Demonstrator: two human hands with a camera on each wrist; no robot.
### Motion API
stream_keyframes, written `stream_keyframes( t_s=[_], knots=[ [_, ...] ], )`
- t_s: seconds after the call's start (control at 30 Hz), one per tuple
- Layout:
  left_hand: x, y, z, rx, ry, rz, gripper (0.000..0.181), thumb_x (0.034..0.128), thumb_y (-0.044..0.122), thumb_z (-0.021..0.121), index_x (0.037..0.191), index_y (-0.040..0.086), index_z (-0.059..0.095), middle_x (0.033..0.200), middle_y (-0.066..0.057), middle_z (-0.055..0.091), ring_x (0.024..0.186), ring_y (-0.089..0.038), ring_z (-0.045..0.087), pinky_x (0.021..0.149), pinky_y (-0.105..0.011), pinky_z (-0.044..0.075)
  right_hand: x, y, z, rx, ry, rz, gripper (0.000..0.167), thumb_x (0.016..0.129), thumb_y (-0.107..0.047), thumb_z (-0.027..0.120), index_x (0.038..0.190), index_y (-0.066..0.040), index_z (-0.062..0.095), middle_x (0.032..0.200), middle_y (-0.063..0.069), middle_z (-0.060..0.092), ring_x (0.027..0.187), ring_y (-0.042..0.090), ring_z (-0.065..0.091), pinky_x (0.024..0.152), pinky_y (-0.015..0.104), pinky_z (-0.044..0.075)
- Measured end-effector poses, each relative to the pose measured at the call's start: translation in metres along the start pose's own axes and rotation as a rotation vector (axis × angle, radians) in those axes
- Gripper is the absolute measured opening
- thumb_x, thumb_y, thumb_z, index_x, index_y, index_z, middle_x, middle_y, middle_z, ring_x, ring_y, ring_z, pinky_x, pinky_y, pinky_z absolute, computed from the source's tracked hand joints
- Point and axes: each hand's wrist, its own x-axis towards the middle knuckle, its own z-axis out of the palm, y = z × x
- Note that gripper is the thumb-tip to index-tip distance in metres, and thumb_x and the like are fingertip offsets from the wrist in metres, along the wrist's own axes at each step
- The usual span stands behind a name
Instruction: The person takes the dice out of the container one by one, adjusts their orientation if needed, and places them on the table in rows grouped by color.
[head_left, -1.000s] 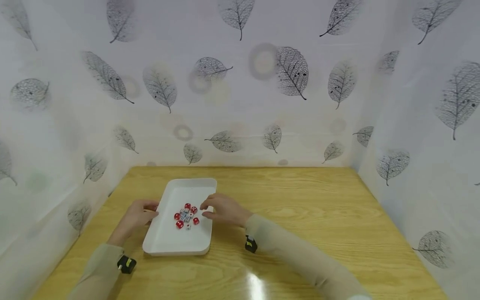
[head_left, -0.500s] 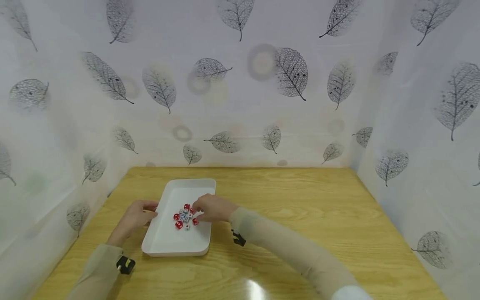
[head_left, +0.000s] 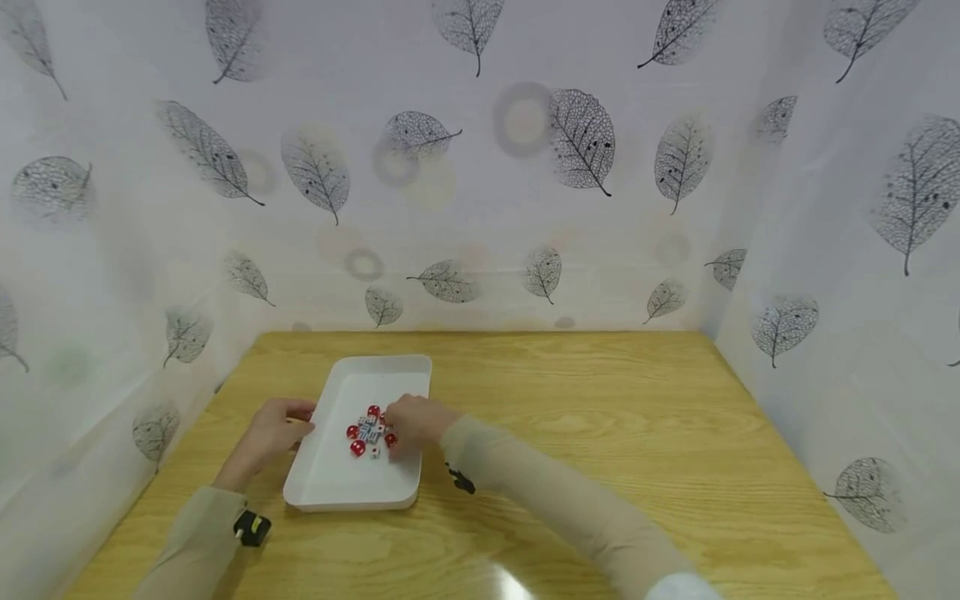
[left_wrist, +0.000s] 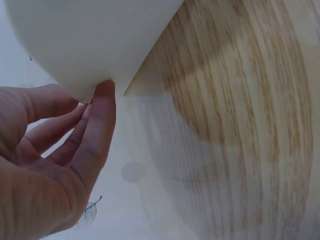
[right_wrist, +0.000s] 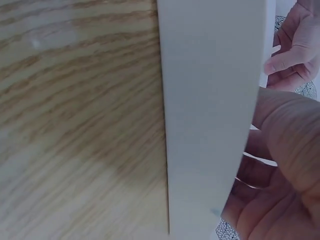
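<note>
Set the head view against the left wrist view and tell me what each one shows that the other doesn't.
Only the head view: the inside of the white tray, the red and white dice lying in it, the right hand reaching in among them, and the black devices on the wrists.

Only the left wrist view: the palm side of the left hand, and a fingertip set against the tray's outer face.

Both: the left hand at the tray's edge, the wooden table and the leaf-patterned backdrop.
</note>
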Motion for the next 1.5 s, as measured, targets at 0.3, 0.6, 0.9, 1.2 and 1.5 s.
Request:
stream_keyframes(
  t_s=[0.3,0.6,0.9,1.2,1.5],
  knots=[
    [0.005,0.005,-0.001,-0.001,-0.004,0.015,0.04,0.0945,0.0,0.055,0.133,-0.011,0.05,0.124,-0.031,0.056,0.098,-0.03,0.064,0.073,-0.037,0.059,0.007,0.007,0.014,-0.057,0.088,-0.072,0.02,0.082,-0.032,0.079,0.095,-0.019,0.072,0.084,-0.011,0.063,0.076,0.004,0.052,0.07,0.017,0.044],
    [0.006,0.005,0.001,-0.007,-0.003,0.005,0.04,0.0943,0.002,0.056,0.132,-0.01,0.052,0.124,-0.03,0.056,0.097,-0.029,0.064,0.073,-0.036,0.059,0.005,0.01,0.013,0.029,0.097,-0.078,0.015,0.085,-0.024,0.076,0.099,-0.019,0.073,0.085,-0.011,0.064,0.076,0.002,0.054,0.068,0.015,0.044],
    [0.002,0.002,0.0,-0.007,0.006,0.009,0.039,0.0929,0.001,0.057,0.13,-0.01,0.054,0.12,-0.029,0.058,0.094,-0.028,0.063,0.071,-0.036,0.059,0.006,0.011,0.01,0.081,0.142,-0.092,0.007,0.087,-0.021,0.072,0.094,-0.021,0.074,0.081,-0.013,0.064,0.074,0.003,0.054,0.069,0.015,0.044],
    [-0.002,0.0,0.0,0.014,0.008,0.01,0.04,0.0942,0.002,0.055,0.132,-0.01,0.051,0.123,-0.03,0.057,0.096,-0.029,0.064,0.072,-0.036,0.059,-0.003,0.016,-0.005,0.158,0.213,-0.132,0.022,0.085,-0.024,0.076,0.105,-0.015,0.075,0.093,-0.007,0.073,0.078,0.0,0.059,0.072,0.011,0.047],
    [-0.002,0.002,-0.001,0.013,0.004,0.006,0.041,0.0943,0.001,0.055,0.133,-0.011,0.05,0.123,-0.031,0.056,0.096,-0.029,0.064,0.072,-0.037,0.059,-0.012,0.033,-0.016,0.248,0.295,-0.14,0.02,0.088,-0.02,0.072,0.105,-0.012,0.075,0.094,-0.004,0.073,0.078,0.0,0.059,0.071,0.01,0.047]
  ],
)
